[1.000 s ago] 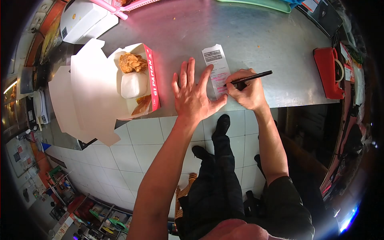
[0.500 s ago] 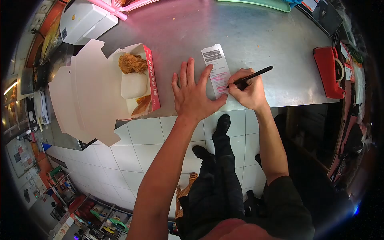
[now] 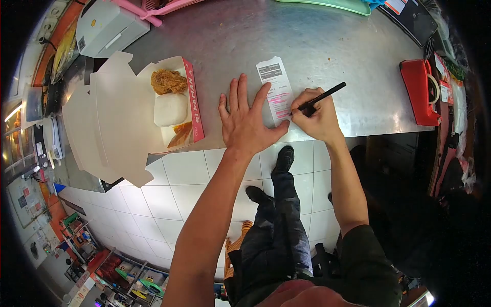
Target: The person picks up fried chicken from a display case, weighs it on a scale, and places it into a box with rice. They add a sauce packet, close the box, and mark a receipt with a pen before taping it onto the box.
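A printed receipt (image 3: pixel 276 92) with pink marks on its lower half lies flat near the front edge of the metal counter (image 3: pixel 230 46). My left hand (image 3: pixel 246 120) rests palm down with fingers spread, its thumb and forefinger at the receipt's left side. A black pen (image 3: pixel 327 96) is pinched in my right hand (image 3: pixel 318 116), its tip at the lower right of the receipt. To the left stands an open cardboard box (image 3: pixel 196 112) holding fried chicken (image 3: pixel 169 82), a white wrapped portion (image 3: pixel 171 109) and an orange-brown item (image 3: pixel 181 134) I cannot name.
A red tape dispenser (image 3: pixel 419 92) sits at the counter's right end. Along the back are a white machine (image 3: pixel 110 30), a pink basket (image 3: pixel 174 7) and a green tray (image 3: pixel 327 5). A dark device (image 3: pixel 411 23) lies at the back right. Below is a tiled floor (image 3: pixel 186 169).
The pen and my right hand have shifted very slightly. My left hand stays in place, and the receipt and food box look the same.
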Demonstrator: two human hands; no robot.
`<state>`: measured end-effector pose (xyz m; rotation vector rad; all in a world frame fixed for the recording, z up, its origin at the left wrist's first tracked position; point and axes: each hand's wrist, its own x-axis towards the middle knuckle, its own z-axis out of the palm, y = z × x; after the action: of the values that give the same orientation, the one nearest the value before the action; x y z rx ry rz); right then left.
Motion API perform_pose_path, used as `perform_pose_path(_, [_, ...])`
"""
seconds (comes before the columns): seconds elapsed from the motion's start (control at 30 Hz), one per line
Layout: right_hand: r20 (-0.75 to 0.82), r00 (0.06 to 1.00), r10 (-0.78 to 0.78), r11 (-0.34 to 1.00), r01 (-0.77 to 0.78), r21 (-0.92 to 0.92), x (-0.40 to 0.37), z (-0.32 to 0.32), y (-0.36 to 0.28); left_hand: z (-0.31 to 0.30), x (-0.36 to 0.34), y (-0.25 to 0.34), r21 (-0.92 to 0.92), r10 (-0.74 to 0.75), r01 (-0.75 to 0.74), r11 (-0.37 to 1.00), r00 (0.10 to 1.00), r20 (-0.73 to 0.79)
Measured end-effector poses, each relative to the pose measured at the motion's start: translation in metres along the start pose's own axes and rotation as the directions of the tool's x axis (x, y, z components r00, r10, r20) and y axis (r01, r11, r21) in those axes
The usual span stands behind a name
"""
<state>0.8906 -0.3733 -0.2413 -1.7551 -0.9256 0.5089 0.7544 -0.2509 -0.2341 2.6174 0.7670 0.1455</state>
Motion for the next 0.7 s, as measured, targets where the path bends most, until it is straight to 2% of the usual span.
perform_pose_path(0.17, [0.033,0.996,-0.082,0.992,0.085,-0.096,0.0,0.0,0.004,-0.003,0.001,0.002,0.008,-0.018,0.018,1.0,0.999,0.031])
perform_pose_path(0.3, [0.04,0.999,-0.012,0.997,0.016,-0.081,-0.001,0.001,0.001,-0.004,0.002,0.003,0.009,-0.031,0.03,1.0,0.998,0.048])
perform_pose_path(0.37, [-0.096,0.995,0.026,0.999,-0.024,0.022,-0.001,0.005,0.007,-0.003,0.001,0.002,0.01,-0.015,0.015,1.0,1.0,0.025])
perform_pose_path(0.4, [-0.097,0.995,0.026,0.999,-0.024,0.021,-0.001,0.007,0.008,-0.002,0.001,0.002,0.011,-0.001,0.001,1.0,1.0,0.002])
perform_pose_path(0.47, [-0.212,0.977,0.023,1.0,-0.021,0.015,0.0,0.01,0.008,-0.003,0.001,0.002,0.011,0.001,-0.001,1.0,1.0,0.001])
perform_pose_path(0.7, [-0.185,0.982,0.047,0.999,-0.051,-0.016,0.001,0.011,0.008,-0.002,0.0,0.001,0.022,0.006,-0.006,1.0,1.0,-0.011])
